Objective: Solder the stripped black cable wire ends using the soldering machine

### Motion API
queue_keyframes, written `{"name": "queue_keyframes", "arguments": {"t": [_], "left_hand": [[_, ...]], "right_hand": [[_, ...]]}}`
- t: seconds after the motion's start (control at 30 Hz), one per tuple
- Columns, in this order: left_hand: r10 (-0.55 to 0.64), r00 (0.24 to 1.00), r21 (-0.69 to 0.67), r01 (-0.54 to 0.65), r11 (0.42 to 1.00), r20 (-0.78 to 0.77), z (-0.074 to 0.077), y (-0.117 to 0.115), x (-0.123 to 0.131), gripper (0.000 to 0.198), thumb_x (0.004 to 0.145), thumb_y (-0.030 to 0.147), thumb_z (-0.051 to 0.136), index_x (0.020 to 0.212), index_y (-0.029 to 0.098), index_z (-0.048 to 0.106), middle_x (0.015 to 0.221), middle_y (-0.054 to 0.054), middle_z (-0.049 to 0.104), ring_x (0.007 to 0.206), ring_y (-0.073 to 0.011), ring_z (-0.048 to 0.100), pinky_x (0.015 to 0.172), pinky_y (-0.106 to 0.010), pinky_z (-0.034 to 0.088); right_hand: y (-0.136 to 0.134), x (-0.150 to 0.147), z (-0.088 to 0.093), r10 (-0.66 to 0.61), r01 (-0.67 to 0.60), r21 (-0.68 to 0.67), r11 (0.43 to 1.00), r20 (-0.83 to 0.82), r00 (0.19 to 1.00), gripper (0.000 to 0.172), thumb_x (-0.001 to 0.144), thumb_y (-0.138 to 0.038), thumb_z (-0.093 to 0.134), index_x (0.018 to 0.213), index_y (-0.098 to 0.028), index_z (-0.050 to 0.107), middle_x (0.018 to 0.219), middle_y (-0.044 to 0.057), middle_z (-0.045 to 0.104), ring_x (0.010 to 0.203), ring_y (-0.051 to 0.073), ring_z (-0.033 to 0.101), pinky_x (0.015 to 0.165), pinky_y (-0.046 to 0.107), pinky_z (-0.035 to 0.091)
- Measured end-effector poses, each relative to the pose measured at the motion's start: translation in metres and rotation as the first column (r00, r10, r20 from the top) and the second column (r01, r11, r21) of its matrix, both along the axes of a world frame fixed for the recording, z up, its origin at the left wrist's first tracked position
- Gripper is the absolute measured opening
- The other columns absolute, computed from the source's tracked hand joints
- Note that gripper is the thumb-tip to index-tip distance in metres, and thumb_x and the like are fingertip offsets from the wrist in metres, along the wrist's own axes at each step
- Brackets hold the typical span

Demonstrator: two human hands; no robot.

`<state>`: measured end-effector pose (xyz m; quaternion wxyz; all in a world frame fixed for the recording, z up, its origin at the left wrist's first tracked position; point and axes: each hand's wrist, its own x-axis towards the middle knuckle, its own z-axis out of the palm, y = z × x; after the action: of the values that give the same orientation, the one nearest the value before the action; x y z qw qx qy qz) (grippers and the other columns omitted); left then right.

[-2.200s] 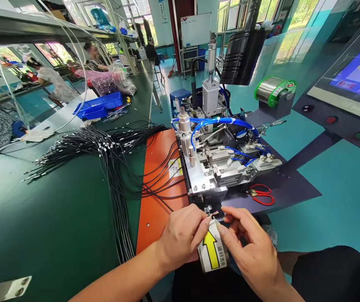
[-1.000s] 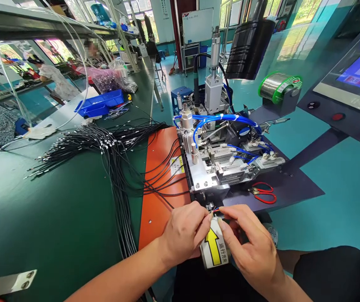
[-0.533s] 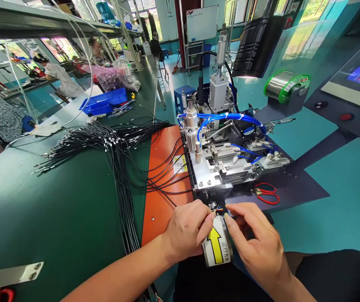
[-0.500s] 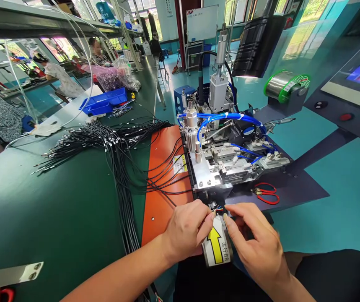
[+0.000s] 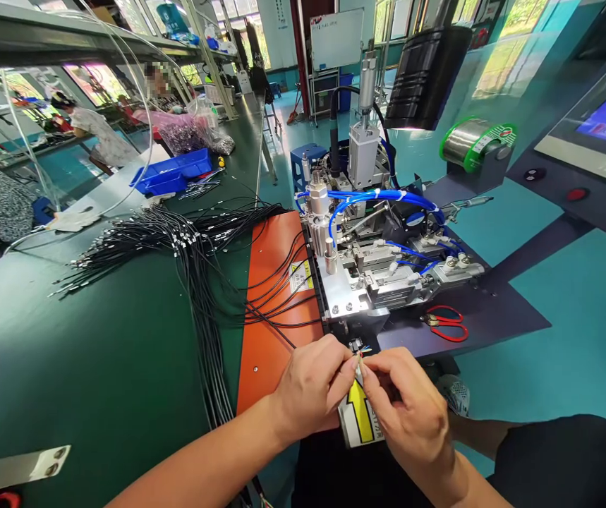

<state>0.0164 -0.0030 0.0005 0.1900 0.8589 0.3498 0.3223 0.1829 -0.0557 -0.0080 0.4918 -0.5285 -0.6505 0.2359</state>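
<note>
Thin coloured wires (image 5: 366, 349) of a cable stick out from between my fingertips at the front edge of the machine (image 5: 387, 275). My left hand (image 5: 317, 381) pinches them between thumb and forefinger. Right beside it, my right hand (image 5: 405, 398) is closed in a pinch on the same wires, the fingertips of both hands almost touching. Just below them is a metal cylinder (image 5: 354, 423) with a white label and a yellow arrow, partly covered by my right hand. The exact grip on each wire is too small to make out.
Black cables (image 5: 202, 310) lie bundled on the green table, several crossing the orange plate (image 5: 276, 261). Red-handled cutters (image 5: 448, 323) rest right of the machine. A solder spool (image 5: 477, 144) and a control panel (image 5: 572, 183) stand further right. A blue tray (image 5: 176, 173) is behind.
My right hand has moved left, and its thumb and forefinger have closed on the wires beside my left fingertips. It now covers more of the arrow label. My left hand has hardly moved.
</note>
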Motion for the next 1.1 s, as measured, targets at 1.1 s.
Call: {"name": "queue_keyframes", "arguments": {"t": [1.1], "left_hand": [[-0.100, 0.981, -0.184, 0.069, 0.981, -0.165, 0.041, 0.007, -0.013, 0.017, 0.096, 0.016, 0.050, 0.109, 0.019, 0.061, 0.094, -0.006, 0.061, 0.083, -0.0159, 0.057, 0.071, -0.026, 0.048]], "right_hand": [[0.026, 0.025, 0.019, 0.028, -0.223, -0.562, 0.796, -0.333, 0.942, 0.032, 0.095, -0.048, 0.053, 0.085, -0.020, 0.062, 0.071, -0.003, 0.051, 0.065, 0.013, 0.043, 0.057, 0.024, 0.036]]}}
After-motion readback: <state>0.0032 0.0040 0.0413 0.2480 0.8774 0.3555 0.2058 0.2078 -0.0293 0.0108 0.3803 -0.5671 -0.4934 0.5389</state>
